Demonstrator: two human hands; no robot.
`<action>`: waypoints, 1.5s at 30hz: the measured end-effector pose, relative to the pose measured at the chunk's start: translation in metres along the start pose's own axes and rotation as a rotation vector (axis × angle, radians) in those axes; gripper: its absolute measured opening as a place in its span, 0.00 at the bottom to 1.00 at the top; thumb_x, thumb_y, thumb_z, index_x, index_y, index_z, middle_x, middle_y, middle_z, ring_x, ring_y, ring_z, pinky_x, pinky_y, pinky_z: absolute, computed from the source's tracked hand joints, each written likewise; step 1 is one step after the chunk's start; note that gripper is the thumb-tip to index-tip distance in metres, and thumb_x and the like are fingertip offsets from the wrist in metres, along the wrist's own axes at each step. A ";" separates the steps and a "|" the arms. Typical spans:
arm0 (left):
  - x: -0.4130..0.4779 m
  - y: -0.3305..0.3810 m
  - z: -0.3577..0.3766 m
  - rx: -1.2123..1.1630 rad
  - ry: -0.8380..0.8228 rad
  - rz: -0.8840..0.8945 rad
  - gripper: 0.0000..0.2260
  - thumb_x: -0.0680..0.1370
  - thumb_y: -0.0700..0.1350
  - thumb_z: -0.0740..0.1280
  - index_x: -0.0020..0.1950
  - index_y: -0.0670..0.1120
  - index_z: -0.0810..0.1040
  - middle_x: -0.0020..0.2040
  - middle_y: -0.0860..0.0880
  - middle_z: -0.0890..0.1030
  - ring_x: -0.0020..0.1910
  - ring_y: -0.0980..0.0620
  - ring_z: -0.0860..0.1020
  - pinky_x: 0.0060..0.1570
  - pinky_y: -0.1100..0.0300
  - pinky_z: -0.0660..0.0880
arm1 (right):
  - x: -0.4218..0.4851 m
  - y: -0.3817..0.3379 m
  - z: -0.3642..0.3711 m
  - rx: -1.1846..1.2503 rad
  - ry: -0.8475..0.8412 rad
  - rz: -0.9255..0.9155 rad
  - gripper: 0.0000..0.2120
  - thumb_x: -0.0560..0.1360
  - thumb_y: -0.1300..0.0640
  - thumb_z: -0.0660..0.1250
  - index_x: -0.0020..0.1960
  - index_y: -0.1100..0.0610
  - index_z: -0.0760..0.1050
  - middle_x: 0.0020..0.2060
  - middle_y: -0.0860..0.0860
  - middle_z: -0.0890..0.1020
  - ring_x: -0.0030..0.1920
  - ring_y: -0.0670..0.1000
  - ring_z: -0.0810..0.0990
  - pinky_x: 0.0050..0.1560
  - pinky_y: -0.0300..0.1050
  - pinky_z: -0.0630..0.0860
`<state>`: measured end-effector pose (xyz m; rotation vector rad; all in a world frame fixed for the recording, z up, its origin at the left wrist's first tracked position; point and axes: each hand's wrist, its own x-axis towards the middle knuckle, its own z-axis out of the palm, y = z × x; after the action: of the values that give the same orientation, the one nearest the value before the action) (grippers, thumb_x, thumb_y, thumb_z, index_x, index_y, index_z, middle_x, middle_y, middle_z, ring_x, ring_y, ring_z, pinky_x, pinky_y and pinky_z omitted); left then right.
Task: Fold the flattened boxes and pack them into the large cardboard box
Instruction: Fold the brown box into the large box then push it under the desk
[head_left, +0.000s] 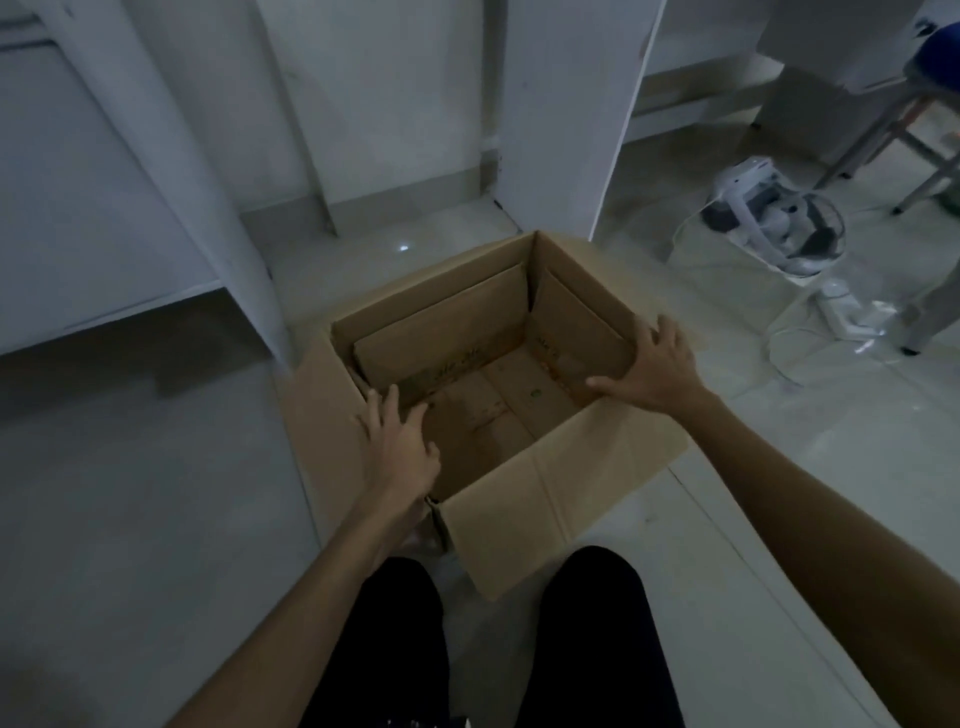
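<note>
A large brown cardboard box (524, 514) stands open on the pale floor in front of my knees. Inside it, flat cardboard pieces (447, 332) lean against the far-left and right inner walls, and the bottom shows bare. My left hand (400, 447) reaches over the near-left corner with fingers spread, holding nothing. My right hand (654, 364) lies on the right rim, fingers splayed over the edge and thumb on the inner side; whether it grips the rim I cannot tell. No loose flattened boxes show outside the big box.
White table legs and panels (550, 130) rise just behind the box, another panel (208, 208) at its left. To the right lie a white headset-like device (779, 223), cables and a power strip (852, 317). Metal chair legs (883, 140) stand at far right.
</note>
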<state>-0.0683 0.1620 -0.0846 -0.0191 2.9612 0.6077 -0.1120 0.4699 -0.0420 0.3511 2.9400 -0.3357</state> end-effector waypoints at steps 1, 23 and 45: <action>0.001 0.001 0.001 -0.016 0.028 0.010 0.22 0.76 0.43 0.63 0.71 0.48 0.68 0.78 0.43 0.55 0.77 0.40 0.46 0.75 0.41 0.45 | 0.002 0.005 0.003 0.021 -0.013 0.008 0.56 0.62 0.26 0.65 0.75 0.60 0.50 0.75 0.64 0.52 0.74 0.66 0.51 0.72 0.63 0.54; 0.009 0.021 0.020 0.220 0.217 0.299 0.16 0.78 0.53 0.53 0.45 0.50 0.80 0.43 0.52 0.83 0.41 0.51 0.78 0.34 0.58 0.73 | 0.038 0.001 0.019 0.273 -0.015 -0.066 0.69 0.49 0.25 0.71 0.76 0.59 0.44 0.74 0.58 0.54 0.72 0.62 0.55 0.71 0.62 0.61; 0.217 -0.050 -0.020 0.354 0.521 0.220 0.17 0.75 0.53 0.55 0.36 0.49 0.80 0.30 0.51 0.80 0.29 0.51 0.77 0.30 0.64 0.63 | 0.231 -0.115 0.025 0.408 0.011 -0.193 0.61 0.57 0.29 0.71 0.75 0.62 0.50 0.73 0.60 0.59 0.73 0.61 0.59 0.71 0.61 0.63</action>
<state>-0.2843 0.1108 -0.1118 0.2148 3.5662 0.0898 -0.3586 0.4040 -0.0853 0.1139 2.9051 -0.9671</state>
